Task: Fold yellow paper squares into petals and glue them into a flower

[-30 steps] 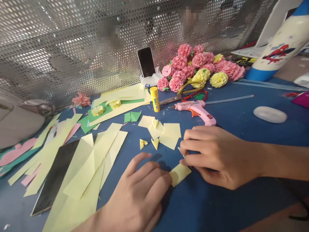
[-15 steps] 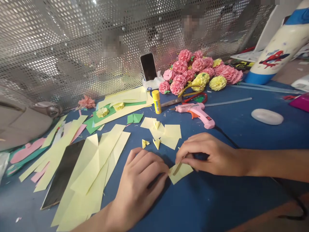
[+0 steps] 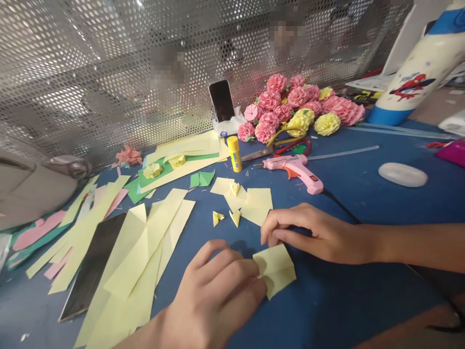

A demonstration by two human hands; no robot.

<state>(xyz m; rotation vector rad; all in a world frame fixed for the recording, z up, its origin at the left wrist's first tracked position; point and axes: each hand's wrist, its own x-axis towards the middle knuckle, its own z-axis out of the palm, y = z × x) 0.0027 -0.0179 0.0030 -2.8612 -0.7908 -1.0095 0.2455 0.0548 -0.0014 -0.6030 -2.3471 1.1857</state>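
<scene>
My left hand (image 3: 221, 286) pinches the left edge of a small pale yellow paper square (image 3: 276, 271), which has a crease across it and lies tilted over the blue table. Just beyond the square's top edge is my right hand (image 3: 308, 232), its fingers bent and somewhat apart, with nothing visible between them. Two small folded yellow paper pieces (image 3: 235, 218) lie above my left hand. Behind them are several flat yellow squares (image 3: 257, 203), one with a third folded piece (image 3: 234, 188) on it.
Yellow paper strips (image 3: 141, 271) partly cover a dark flat slab (image 3: 94, 266) at left. Farther back are a glue stick (image 3: 234, 154), scissors (image 3: 257, 153), a pink glue gun (image 3: 294, 169) with its cord, paper flowers (image 3: 276, 106), a propped phone (image 3: 222, 101), a white oval object (image 3: 402, 174) and a bottle (image 3: 417, 72).
The folded-over flap of the yellow square now lies opened out, showing its crease. My right fingers have come off it, and my left hand has moved slightly nearer to me with the paper.
</scene>
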